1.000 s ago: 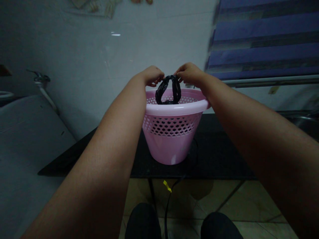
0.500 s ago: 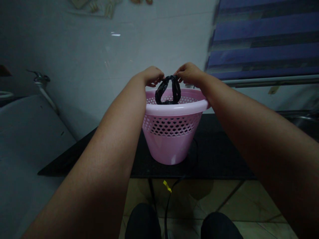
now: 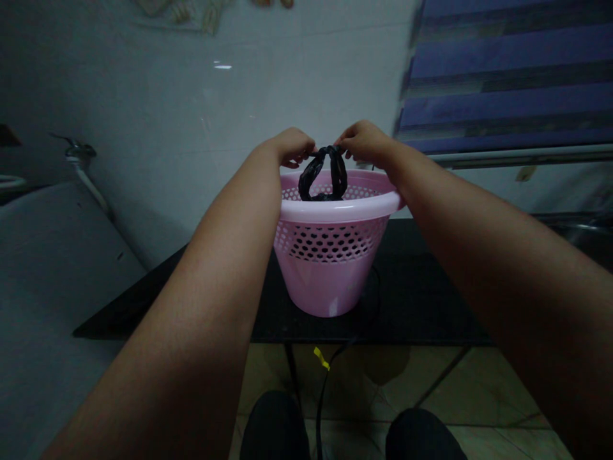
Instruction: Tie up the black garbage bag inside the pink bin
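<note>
A pink plastic basket (image 3: 330, 275) with a band of holes below its rim stands upright on a black countertop. Inside it is a black plastic bag (image 3: 338, 172), whose two twisted handles rise above the rim and meet at a knot. My left hand (image 3: 293, 145) pinches one end of the bag at the left of the knot. From the right, my right hand (image 3: 363, 139) pinches the other end between thumb and fingers. Both forearms reach past the basket's sides. The body of the bag is mostly hidden behind the basket's front wall.
The dark countertop (image 3: 421, 287) ends in a front edge close to my knees. A black cable with a yellow tag (image 3: 322, 359) hangs over that edge. At left, a tap (image 3: 79, 152) is on the wall; a striped blue blind (image 3: 507, 76) hangs at right, above a sink (image 3: 589, 239).
</note>
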Tool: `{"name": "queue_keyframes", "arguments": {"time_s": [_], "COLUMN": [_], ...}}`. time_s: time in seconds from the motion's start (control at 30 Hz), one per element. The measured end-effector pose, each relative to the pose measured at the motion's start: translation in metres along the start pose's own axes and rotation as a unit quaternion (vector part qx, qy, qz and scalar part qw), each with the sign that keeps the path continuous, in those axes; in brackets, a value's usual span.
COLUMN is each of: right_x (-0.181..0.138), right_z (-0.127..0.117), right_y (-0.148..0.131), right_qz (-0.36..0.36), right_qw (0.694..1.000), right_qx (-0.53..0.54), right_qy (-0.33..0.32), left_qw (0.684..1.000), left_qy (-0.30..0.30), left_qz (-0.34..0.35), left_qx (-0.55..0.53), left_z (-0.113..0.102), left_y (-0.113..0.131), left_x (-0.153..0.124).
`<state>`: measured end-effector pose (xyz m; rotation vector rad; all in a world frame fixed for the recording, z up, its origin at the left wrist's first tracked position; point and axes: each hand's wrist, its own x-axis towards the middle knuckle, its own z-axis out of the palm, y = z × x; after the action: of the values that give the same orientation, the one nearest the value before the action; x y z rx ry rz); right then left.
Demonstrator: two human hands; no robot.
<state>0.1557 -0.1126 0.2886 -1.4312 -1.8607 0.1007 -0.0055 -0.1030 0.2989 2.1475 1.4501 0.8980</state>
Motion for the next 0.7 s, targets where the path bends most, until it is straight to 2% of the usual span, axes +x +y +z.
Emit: {"name": "queue_keyframes", "arguments": {"time_s": [0.7], "right_x": [-0.0007], "right_z": [0.0001], "right_y": [0.0000], "right_qz": [0.000], "right_qw": [1.000], "right_qx": [0.004], "right_qy": [-0.007], "left_qw": [1.000], "left_qy": [0.005], "left_qz": [-0.014], "left_qx": [0.013], "left_z": [-0.0002], "left_y": [0.0007], "left_x": [0.0008]}}
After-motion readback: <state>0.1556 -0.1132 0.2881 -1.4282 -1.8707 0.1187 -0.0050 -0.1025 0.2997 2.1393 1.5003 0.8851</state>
